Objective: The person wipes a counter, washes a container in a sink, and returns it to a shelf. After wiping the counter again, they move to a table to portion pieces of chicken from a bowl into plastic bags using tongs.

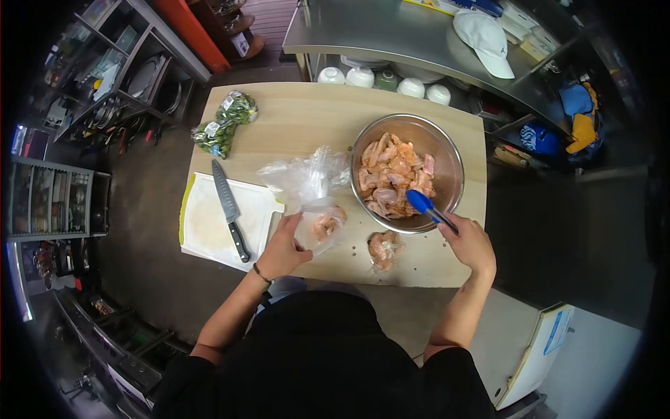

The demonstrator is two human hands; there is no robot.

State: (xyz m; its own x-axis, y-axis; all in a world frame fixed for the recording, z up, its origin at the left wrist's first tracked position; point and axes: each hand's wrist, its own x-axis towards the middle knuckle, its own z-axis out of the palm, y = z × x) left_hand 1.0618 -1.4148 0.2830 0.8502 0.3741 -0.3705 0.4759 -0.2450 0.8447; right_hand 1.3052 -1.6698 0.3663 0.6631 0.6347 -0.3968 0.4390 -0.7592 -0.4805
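Left hand [285, 246] and right hand [470, 244] both loaded at the pale wooden worktop [293, 105].
Left, part-curled, grips a clear plastic bag [328, 241], contents blurred; right, closed round blue-tipped tongs [420, 202], handle partly covered, tips at raw meat pieces [391, 167] in round steel bowl [458, 157].

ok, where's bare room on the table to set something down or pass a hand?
Widest: the table's far side, between the wrapped greens, loose plastic and metal bowl. Also the cutting board, left of the knife. Right of the bowl: narrow strip.
Crowded: front middle, with left hand, plastic bag, bagged meat; right hand and tongs at the bowl.
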